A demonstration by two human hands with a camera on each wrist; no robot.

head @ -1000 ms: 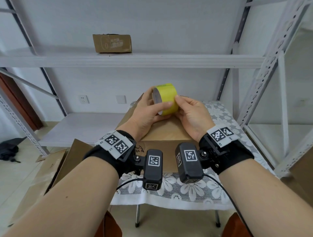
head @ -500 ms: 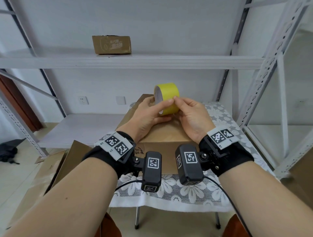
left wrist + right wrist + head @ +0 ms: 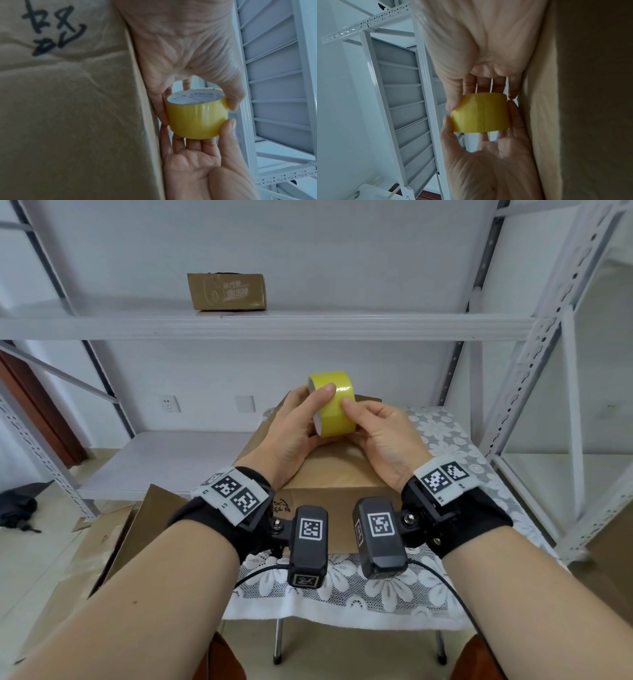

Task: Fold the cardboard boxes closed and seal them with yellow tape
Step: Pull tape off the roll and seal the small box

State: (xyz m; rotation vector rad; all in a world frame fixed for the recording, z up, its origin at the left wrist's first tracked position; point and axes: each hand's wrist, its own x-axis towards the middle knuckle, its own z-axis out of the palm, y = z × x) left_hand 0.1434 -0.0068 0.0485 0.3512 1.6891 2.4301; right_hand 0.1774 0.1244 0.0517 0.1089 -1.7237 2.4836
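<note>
A roll of yellow tape (image 3: 334, 405) is held up above the closed brown cardboard box (image 3: 329, 474) on the table. My left hand (image 3: 301, 422) grips the roll from the left, thumb over its top rim. My right hand (image 3: 373, 429) pinches it from the right, thumb tip pressed on the yellow face. In the left wrist view the tape (image 3: 195, 119) shows its white core, with the box (image 3: 68, 108) and its black scrawl alongside. The right wrist view shows the tape (image 3: 481, 116) between both hands, with a seam line across it.
The box sits on a small table with a white lace cloth (image 3: 342, 587). A second cardboard box (image 3: 226, 290) stands on the upper shelf of the white metal rack (image 3: 274, 325). Flattened cardboard (image 3: 113, 542) leans at the lower left. More racking stands on the right.
Both hands have kept the tape roll above the box. My left thumb has slid up toward the roll's top, and the roll has turned slightly between the hands.
</note>
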